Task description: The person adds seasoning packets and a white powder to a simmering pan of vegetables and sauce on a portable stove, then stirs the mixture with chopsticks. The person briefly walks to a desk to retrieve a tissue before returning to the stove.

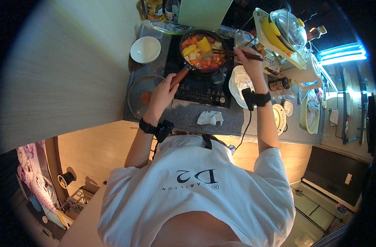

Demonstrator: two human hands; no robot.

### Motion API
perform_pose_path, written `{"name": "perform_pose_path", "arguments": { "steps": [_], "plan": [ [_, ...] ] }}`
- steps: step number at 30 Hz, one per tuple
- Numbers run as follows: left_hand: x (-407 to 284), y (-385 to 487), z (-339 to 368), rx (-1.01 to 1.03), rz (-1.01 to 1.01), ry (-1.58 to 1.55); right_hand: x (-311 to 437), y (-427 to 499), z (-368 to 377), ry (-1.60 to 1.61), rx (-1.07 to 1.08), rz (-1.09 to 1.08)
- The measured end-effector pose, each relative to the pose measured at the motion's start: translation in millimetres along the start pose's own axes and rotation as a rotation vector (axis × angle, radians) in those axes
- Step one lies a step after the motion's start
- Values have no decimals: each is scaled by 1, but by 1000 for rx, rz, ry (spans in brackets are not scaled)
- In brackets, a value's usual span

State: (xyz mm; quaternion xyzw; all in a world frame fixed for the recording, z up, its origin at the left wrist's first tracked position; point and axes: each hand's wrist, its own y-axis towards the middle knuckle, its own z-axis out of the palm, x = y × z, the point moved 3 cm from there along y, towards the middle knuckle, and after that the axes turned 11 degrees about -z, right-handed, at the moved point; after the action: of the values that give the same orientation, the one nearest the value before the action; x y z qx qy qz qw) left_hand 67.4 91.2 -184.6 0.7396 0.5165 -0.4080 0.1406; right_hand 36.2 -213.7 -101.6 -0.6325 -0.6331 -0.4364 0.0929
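Note:
A dark frying pan [203, 70] with a wooden handle stands on a black induction cooktop [194, 92]. In it are a piece of corn cob [204, 44], yellow slices [190, 50], orange-red chunks and pale pieces in liquid. My left hand [162, 94] grips the wooden handle, above a glass lid [134, 100] lying on the counter. Brown chopsticks [229, 53] are held in my right hand [248, 60], at the pan's right side, with their tips among the food beside the corn.
A white bowl [145, 50] stands left of the cooktop, a whitish bowl [237, 81] right of it. A crumpled tissue [210, 118] lies at the front. Further right are a dark-capped bottle [279, 84], a patterned dish [279, 119] and a yellow pot [273, 32] with glass lid. Bottles [154, 10] stand behind.

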Motion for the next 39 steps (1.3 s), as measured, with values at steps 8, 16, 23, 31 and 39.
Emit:
{"name": "perform_pose_path", "arguments": {
  "steps": [8,16,23,31,39],
  "plan": [
    [0,1,1,-37,67,-38,38,-5,-9,19,46,72],
    [0,-1,0,-49,51,-22,15,-7,1,-45,-6,61],
    [0,0,-1,-9,35,-26,-11,-7,30,48,-40,103],
    [0,0,-1,-26,43,-32,-30,-1,68,98,-117,22],
    [2,2,0,-35,67,-25,-17,11,41,101,-130,13]
  ]
}}
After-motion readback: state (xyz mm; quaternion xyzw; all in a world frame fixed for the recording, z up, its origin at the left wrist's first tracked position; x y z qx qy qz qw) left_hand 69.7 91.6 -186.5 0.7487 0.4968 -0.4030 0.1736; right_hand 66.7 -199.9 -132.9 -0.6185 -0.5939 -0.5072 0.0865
